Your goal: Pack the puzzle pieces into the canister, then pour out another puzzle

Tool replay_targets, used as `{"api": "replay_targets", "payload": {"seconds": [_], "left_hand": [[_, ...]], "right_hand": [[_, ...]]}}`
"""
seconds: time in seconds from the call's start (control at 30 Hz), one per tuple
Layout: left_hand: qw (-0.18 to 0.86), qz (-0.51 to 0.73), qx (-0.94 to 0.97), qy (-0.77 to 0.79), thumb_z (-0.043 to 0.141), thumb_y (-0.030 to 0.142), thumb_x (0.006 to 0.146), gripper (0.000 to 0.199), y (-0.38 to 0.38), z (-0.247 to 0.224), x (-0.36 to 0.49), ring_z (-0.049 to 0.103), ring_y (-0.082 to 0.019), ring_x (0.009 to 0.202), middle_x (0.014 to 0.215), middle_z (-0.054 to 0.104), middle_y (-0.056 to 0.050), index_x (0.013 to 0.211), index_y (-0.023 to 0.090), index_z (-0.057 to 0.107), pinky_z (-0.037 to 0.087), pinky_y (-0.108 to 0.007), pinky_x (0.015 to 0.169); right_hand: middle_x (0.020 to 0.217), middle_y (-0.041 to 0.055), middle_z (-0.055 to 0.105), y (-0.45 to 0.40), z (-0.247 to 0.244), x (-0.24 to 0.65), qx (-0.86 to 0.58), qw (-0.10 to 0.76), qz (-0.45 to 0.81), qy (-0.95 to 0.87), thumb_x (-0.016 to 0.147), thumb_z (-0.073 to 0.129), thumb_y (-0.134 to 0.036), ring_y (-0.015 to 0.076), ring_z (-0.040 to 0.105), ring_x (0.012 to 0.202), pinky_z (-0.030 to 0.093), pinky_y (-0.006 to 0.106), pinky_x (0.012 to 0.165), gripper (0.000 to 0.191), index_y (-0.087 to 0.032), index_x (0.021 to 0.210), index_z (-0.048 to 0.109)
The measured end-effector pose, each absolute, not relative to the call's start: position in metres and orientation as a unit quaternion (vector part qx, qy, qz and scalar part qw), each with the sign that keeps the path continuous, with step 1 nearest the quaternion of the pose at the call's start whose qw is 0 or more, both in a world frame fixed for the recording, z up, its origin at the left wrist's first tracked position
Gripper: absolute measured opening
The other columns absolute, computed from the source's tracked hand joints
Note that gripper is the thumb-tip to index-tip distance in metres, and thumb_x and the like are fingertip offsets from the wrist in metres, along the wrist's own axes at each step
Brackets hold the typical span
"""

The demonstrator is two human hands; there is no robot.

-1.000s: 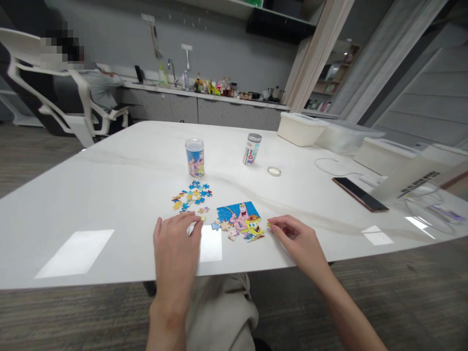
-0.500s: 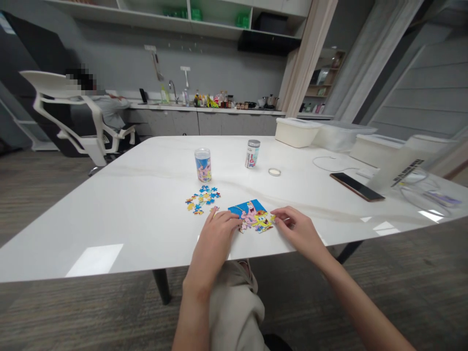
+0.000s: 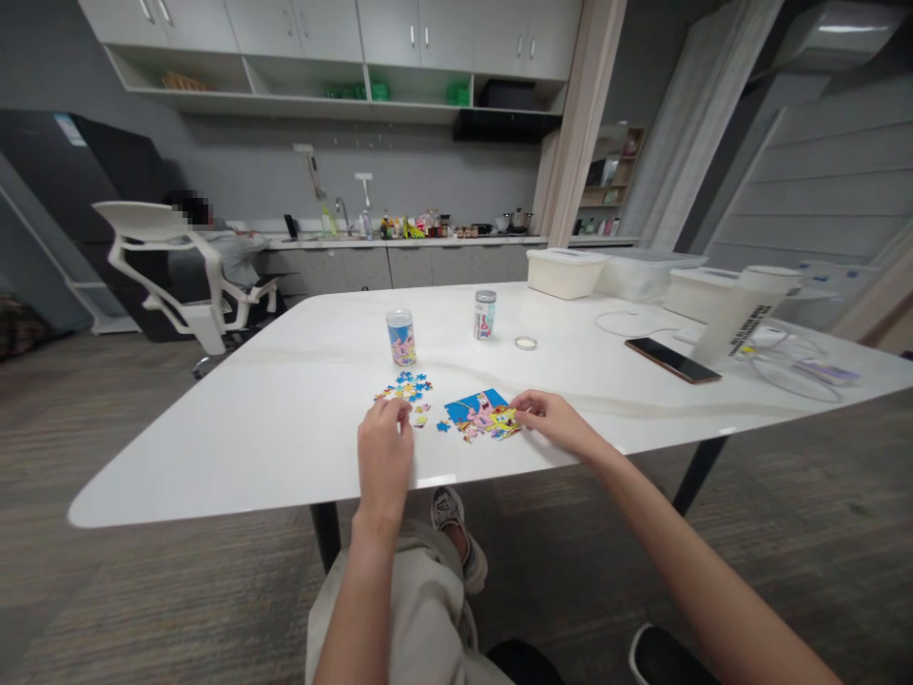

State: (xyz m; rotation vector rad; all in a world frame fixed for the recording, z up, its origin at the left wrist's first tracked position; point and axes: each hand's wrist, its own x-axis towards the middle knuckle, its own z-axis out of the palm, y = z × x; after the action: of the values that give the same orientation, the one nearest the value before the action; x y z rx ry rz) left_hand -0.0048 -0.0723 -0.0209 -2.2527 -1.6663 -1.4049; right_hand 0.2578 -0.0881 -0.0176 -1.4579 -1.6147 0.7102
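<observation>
A partly joined jigsaw puzzle (image 3: 471, 411) with a pink and a yellow cartoon figure lies near the table's front edge. At its right side, my right hand (image 3: 548, 420) is closed in a pinch on a puzzle piece, its fingertips touching the puzzle's edge. My left hand (image 3: 383, 447) is curled closed just in front of the pile of loose puzzle pieces (image 3: 408, 385); its fingertips hide whatever they may hold. Between this hand and the puzzle lie a few single pieces, among them a blue puzzle piece (image 3: 443, 426).
Behind the pile stands a clear-lidded picture can (image 3: 401, 339). Farther back are a second can (image 3: 484, 316) and a round lid (image 3: 526, 342). To the right lie a phone (image 3: 671, 361), a white bottle (image 3: 746, 319), cables and storage boxes (image 3: 567, 274). A person sits in a white chair (image 3: 153, 224).
My left hand has left the puzzle and moved left to the loose pieces. My right hand has stayed at the puzzle's right edge. The view has tilted up.
</observation>
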Motion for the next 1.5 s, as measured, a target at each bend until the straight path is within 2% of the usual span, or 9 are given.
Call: {"api": "replay_targets", "payload": {"seconds": [0.1, 0.4, 0.57, 0.77, 0.9, 0.97, 1.03, 1.3, 1.5], "left_hand": [[0.062, -0.392, -0.719, -0.571, 0.045, 0.009, 0.083, 0.02, -0.071, -0.022, -0.021, 0.061, -0.023, 0.084, 0.085, 0.064, -0.007, 0.083, 0.019, 0.063, 0.05, -0.038, 0.079], [0.069, -0.287, -0.757, -0.583, 0.046, 0.012, 0.085, 0.023, -0.073, -0.026, -0.022, 0.062, -0.023, 0.09, 0.095, 0.068, -0.008, 0.087, 0.016, 0.069, 0.049, -0.037, 0.085], [0.097, -0.248, -0.75, -0.606, 0.047, 0.015, 0.087, 0.023, -0.077, -0.024, -0.019, 0.061, -0.025, 0.094, 0.101, 0.067, -0.01, 0.091, 0.015, 0.07, 0.049, -0.04, 0.085], [0.112, -0.284, -0.74, -0.599, 0.048, 0.014, 0.085, 0.027, -0.078, -0.026, -0.017, 0.06, -0.027, 0.098, 0.111, 0.062, -0.015, 0.107, 0.013, 0.064, 0.048, -0.043, 0.088], [-0.004, -0.309, -0.813, -0.494, 0.05, 0.018, 0.087, 0.017, -0.081, -0.007, -0.002, 0.06, -0.022, 0.1, 0.103, 0.063, -0.009, 0.099, 0.017, 0.063, 0.048, -0.036, 0.088], [-0.096, -0.245, -0.856, -0.446, 0.056, 0.025, 0.087, 0.01, -0.081, 0.006, 0.009, 0.061, -0.02, 0.087, 0.089, 0.064, -0.004, 0.086, 0.019, 0.063, 0.048, -0.032, 0.081], [-0.134, -0.201, -0.869, -0.431, 0.064, 0.029, 0.082, 0.012, -0.08, 0.015, 0.021, 0.061, -0.021, 0.087, 0.089, 0.065, -0.003, 0.089, 0.019, 0.064, 0.047, -0.032, 0.079], [-0.169, -0.192, -0.861, -0.44, 0.056, 0.016, 0.085, 0.012, -0.077, 0.008, 0.035, 0.059, -0.019, 0.091, 0.095, 0.064, -0.004, 0.085, 0.02, 0.068, 0.044, -0.03, 0.081], [-0.17, -0.169, -0.839, -0.489, 0.05, 0.01, 0.085, 0.016, -0.089, 0.017, 0.033, 0.059, -0.02, 0.09, 0.094, 0.064, -0.005, 0.085, 0.018, 0.064, 0.043, -0.032, 0.081]], "right_hand": [[0.075, 0.0014, 0.07, -0.072, -0.008, 0.248, -0.562, 0.394, 0.288, -0.668, 0.072, 0.062, -0.019, 0.0123, 0.061, 0.062, 0.047, 0.024, 0.058, 0.016, -0.016, 0.087, 0.067], [0.074, 0.0027, 0.072, 0.028, 0.004, 0.206, -0.495, 0.278, 0.321, -0.758, 0.07, 0.068, -0.01, 0.0142, 0.066, 0.072, 0.049, 0.022, 0.067, 0.013, -0.014, 0.081, 0.071], [0.086, 0.0053, 0.068, 0.051, -0.011, 0.205, -0.509, 0.263, 0.181, -0.799, 0.076, 0.066, -0.017, 0.0143, 0.062, 0.077, 0.046, 0.024, 0.073, 0.009, -0.014, 0.082, 0.073], [0.089, 0.0059, 0.064, 0.047, -0.016, 0.21, -0.48, 0.259, 0.178, -0.819, 0.087, 0.058, -0.027, 0.0142, 0.058, 0.077, 0.044, 0.026, 0.071, 0.022, -0.013, 0.103, 0.064], [0.089, 0.0069, 0.064, 0.037, -0.001, 0.216, -0.458, 0.202, 0.18, -0.846, 0.091, 0.053, -0.031, 0.0158, 0.057, 0.077, 0.043, 0.028, 0.072, 0.021, -0.013, 0.098, 0.062], [0.09, 0.0075, 0.064, 0.03, 0.007, 0.218, -0.433, 0.171, 0.178, -0.867, 0.092, 0.051, -0.038, 0.0166, 0.057, 0.078, 0.043, 0.029, 0.073, 0.027, -0.014, 0.093, 0.063], [0.09, 0.0077, 0.063, 0.025, 0.013, 0.22, -0.414, 0.153, 0.184, -0.878, 0.091, 0.051, -0.047, 0.0176, 0.057, 0.079, 0.044, 0.03, 0.073, 0.034, -0.015, 0.089, 0.064], [0.095, 0.0056, 0.063, 0.024, 0.012, 0.227, -0.364, 0.089, 0.223, -0.9, 0.069, 0.076, -0.041, 0.0171, 0.058, 0.082, 0.048, 0.029, 0.074, 0.04, -0.018, 0.099, 0.065], [0.101, 0.0058, 0.06, 0.024, 0.012, 0.23, -0.365, 0.072, 0.245, -0.895, 0.061, 0.081, -0.039, 0.0181, 0.058, 0.086, 0.049, 0.03, 0.077, 0.048, -0.019, 0.102, 0.066]]}}
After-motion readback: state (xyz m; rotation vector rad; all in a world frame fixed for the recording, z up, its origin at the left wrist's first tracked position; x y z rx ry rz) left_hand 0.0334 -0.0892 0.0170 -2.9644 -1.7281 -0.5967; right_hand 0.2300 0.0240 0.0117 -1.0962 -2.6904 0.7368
